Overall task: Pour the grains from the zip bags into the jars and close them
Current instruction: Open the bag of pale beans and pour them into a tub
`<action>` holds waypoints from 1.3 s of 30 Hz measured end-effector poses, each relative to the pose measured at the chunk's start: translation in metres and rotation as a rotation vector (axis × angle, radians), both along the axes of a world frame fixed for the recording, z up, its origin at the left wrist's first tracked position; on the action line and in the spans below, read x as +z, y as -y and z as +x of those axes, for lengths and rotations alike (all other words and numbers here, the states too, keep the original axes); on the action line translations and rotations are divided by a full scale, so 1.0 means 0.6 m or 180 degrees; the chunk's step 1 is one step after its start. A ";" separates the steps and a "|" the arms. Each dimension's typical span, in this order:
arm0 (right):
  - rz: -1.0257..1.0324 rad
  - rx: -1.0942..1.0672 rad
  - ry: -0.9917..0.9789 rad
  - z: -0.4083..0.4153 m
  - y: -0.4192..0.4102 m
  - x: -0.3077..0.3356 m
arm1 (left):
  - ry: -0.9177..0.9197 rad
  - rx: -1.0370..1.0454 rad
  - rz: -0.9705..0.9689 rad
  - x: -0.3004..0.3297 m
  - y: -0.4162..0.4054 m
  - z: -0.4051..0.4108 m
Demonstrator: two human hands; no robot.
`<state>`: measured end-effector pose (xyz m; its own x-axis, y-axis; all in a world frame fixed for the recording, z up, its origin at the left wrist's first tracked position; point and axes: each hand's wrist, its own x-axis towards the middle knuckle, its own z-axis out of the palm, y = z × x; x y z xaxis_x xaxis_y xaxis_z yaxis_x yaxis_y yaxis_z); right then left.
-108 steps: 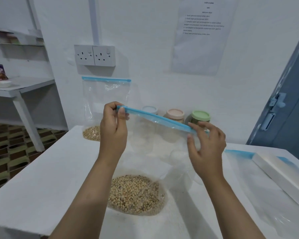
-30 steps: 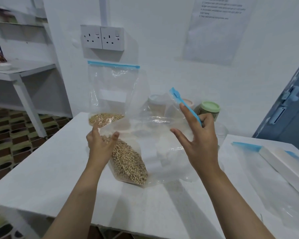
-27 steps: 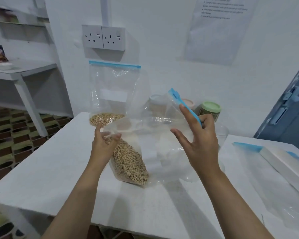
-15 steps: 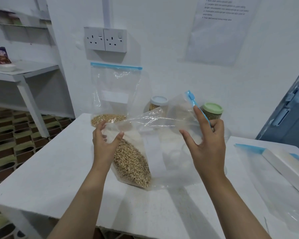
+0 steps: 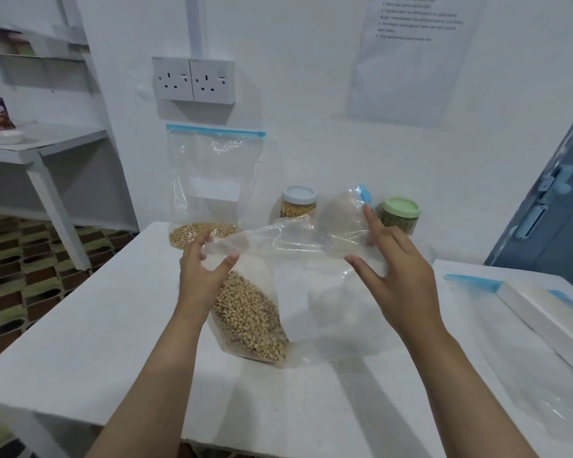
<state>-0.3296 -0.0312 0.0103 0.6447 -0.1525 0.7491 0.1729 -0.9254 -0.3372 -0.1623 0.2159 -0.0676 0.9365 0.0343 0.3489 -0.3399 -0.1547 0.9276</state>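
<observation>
Hands have turned a clear zip bag (image 5: 278,292) of grains onto its side above the worktop (image 5: 80,325) middle since a few seconds ago: left hand (image 5: 201,279) pinches its left side, right hand (image 5: 397,276) grips the blue zip end (image 5: 366,195). Pouring looks imminent; two lidded jars (image 5: 299,203) stand near the far edge.

The room is brightly and evenly lit with cool white light. Soft shadows lie on the table (image 5: 80,325) under the arms and beside the socket (image 5: 194,80) on the wall. Faint glare streaks the clear bag (image 5: 295,239). Wide-angle distortion bends the door (image 5: 556,200) and shelf (image 5: 47,140) at the edges; the poster (image 5: 414,54) text is blurred.
</observation>
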 end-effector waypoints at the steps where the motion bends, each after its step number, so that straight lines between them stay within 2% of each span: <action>1: 0.0015 -0.0110 -0.0020 0.001 0.001 -0.001 | 0.0062 -0.0006 0.0032 0.001 0.004 -0.004; 4: 0.0115 -0.0300 -0.0163 0.002 0.006 -0.005 | 0.0065 0.0022 0.0070 -0.003 0.009 -0.014; 8: 0.0358 -0.0217 -0.0343 0.000 0.012 -0.008 | 0.0051 0.0076 0.0133 -0.009 0.015 -0.024; 13: 0.0273 -0.0102 -0.0459 -0.006 0.007 -0.010 | 0.0094 0.0096 0.0142 -0.012 0.038 -0.032; 20: 0.0372 -0.0289 -0.0472 0.003 0.008 0.002 | 0.0115 0.0072 0.0088 0.006 0.053 -0.016; 27: 0.0407 -0.0394 -0.0290 0.031 0.003 0.038 | 0.0616 0.0050 -0.0108 0.075 0.051 0.031; 31: 0.0450 -0.0406 0.0032 0.054 0.013 0.069 | 0.0952 0.0006 -0.0129 0.139 0.058 0.067; 39: 0.1022 -0.0107 0.0245 0.108 0.038 0.092 | 0.1423 0.0181 0.0020 0.239 0.071 0.109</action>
